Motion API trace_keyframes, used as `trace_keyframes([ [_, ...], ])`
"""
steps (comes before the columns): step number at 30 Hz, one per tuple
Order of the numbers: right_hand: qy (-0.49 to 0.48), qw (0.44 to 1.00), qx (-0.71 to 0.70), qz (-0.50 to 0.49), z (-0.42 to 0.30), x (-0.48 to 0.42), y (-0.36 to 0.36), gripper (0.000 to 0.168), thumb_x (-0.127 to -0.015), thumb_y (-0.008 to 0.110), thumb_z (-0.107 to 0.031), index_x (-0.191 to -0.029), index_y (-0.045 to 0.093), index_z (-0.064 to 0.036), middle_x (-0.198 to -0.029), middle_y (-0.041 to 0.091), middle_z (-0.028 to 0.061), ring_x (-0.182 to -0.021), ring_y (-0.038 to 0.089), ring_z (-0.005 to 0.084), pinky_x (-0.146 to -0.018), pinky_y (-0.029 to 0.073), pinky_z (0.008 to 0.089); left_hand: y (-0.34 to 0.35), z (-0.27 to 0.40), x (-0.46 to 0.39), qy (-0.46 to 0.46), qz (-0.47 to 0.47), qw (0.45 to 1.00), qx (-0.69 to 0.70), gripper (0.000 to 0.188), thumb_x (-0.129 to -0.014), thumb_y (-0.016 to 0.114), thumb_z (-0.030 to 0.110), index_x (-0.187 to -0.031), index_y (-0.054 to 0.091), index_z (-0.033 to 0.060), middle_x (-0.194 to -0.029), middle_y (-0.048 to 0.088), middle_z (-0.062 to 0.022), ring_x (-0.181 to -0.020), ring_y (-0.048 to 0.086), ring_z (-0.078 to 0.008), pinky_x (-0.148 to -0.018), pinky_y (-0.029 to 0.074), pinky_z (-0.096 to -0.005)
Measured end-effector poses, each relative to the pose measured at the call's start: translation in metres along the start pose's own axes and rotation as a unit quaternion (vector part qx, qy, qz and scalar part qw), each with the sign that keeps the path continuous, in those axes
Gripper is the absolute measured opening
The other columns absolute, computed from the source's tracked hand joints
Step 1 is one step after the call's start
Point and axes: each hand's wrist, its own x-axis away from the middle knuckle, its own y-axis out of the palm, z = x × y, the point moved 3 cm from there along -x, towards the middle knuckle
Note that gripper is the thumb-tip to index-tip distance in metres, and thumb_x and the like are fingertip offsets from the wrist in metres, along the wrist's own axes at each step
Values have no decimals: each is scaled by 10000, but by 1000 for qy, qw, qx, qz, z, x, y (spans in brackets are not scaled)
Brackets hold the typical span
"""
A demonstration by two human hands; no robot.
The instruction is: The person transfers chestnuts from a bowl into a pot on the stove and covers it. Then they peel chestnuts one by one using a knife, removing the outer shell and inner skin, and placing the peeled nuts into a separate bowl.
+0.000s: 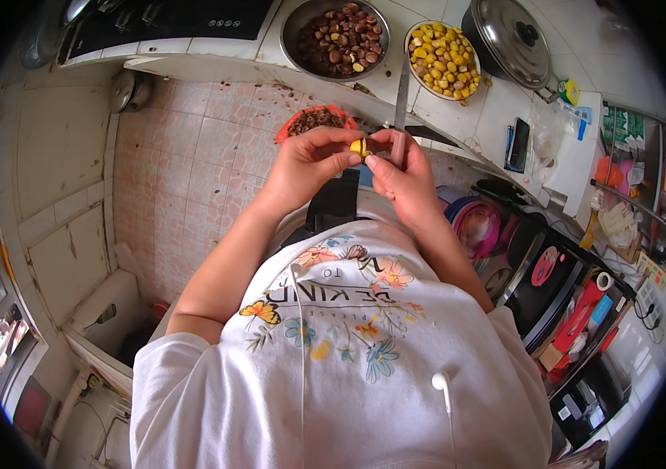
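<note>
Between its thumb and fingers my left hand (309, 161) grips a partly peeled chestnut (358, 148), yellow with some dark shell on its right side. My right hand (406, 176) is closed around the pink handle of a kitchen knife (402, 105), its blade pointing up and away from me. The right thumb and index fingertip also touch the chestnut's shell side. Beyond the hands, a metal bowl (286, 55) of brown chestnuts stands on the tiled counter. To its right is a bowl (408, 44) full of yellow peeled chestnuts (441, 61).
A red bag (283, 133) of shell pieces sits below the counter, with scraps on the tiled floor (192, 140). A lidded pot (512, 44), a phone (519, 145) and a plastic bag (544, 138) lie along the counter. A gas stove (175, 23) is at upper left.
</note>
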Motion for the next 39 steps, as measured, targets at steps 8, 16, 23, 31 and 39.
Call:
trace_keyframes([
  [8,-14,1000,19,-11,-5,-1,-14,306,-841,595,-29,-1116,462,-40,-862,542,18,-507,381,49,-435,308,193,15,5,-13,67,-28,997,-15,277,-844,631,14,-1119,600,0,-1027,607,-60,-946,604,-153,-837,517,-281],
  [16,-209,957,189,-63,-28,-5,-21,272,-820,577,-8,-1092,561,-18,-828,479,-27,-623,372,22,-555,322,180,26,13,-23,-92,-99,973,188,339,-860,624,55,-1174,514,-8,-1034,607,-81,-917,610,-141,-820,528,-265],
  [23,-255,910,323,-50,-56,-7,-14,237,-805,601,-13,-1042,598,-11,-773,388,-63,-616,314,26,-561,280,180,29,13,-26,-117,-144,957,225,400,-869,613,107,-1230,492,-19,-1121,593,-96,-884,611,-131,-813,523,-250],
  [31,-215,903,366,-63,-65,-20,-14,212,-856,622,-109,-1033,604,6,-745,394,-51,-618,335,34,-562,300,185,11,13,-30,-5,-41,943,329,311,-900,559,77,-1202,512,20,-975,591,-63,-818,588,-122,-771,514,-246],
  [39,-224,833,493,-111,-74,-31,-13,180,-859,618,-124,-941,601,35,-727,524,78,-608,509,167,-550,411,273,-21,24,-31,115,24,934,339,450,-875,589,69,-1302,458,12,-916,562,-12,-806,546,-105,-755,483,-230],
])
